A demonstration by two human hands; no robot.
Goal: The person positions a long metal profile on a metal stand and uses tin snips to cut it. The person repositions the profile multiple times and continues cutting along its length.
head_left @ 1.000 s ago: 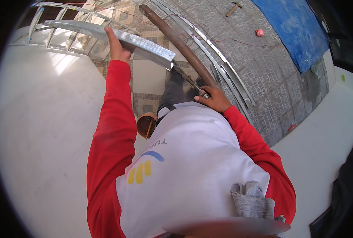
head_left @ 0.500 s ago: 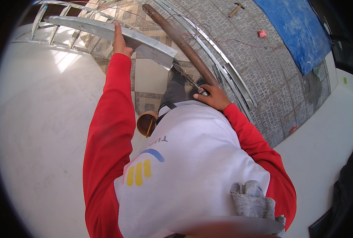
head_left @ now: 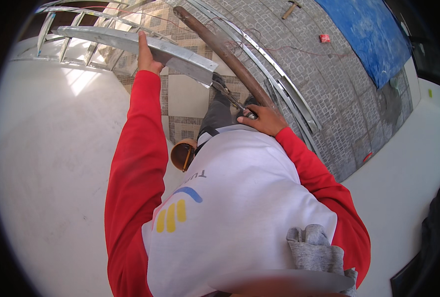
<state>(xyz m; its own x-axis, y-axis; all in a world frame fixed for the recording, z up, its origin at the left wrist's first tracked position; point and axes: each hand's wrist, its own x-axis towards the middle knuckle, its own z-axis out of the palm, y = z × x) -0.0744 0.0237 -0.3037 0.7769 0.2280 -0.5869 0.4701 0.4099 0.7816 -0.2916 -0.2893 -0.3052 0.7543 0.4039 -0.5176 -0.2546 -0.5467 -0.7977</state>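
A long galvanized metal channel (head_left: 188,65) slants across the upper left. Around its middle is my left hand (head_left: 148,58), closed on it, with one digit stretched upward against its side and the rest hidden. My right hand (head_left: 264,120) sits low in front of my body, closed round the handle end of a long metal plier-like tool (head_left: 234,100). The tool's far end meets the near right end of the channel; its jaws are too dark and small to make out exactly.
A rusty brown pipe (head_left: 220,47) lies beyond the tool, with thin metal strips (head_left: 279,89) alongside. A ladder-like metal frame (head_left: 76,37) is at upper left. A hammer (head_left: 290,10), red packet (head_left: 324,38), loose red wire and blue tarp (head_left: 373,44) lie farther off. A brown pouch (head_left: 181,154) hangs at my waist.
The channel's near end and the tool have shifted slightly left and up in the picture. My right hand has moved a little left. Both grips stay the same.
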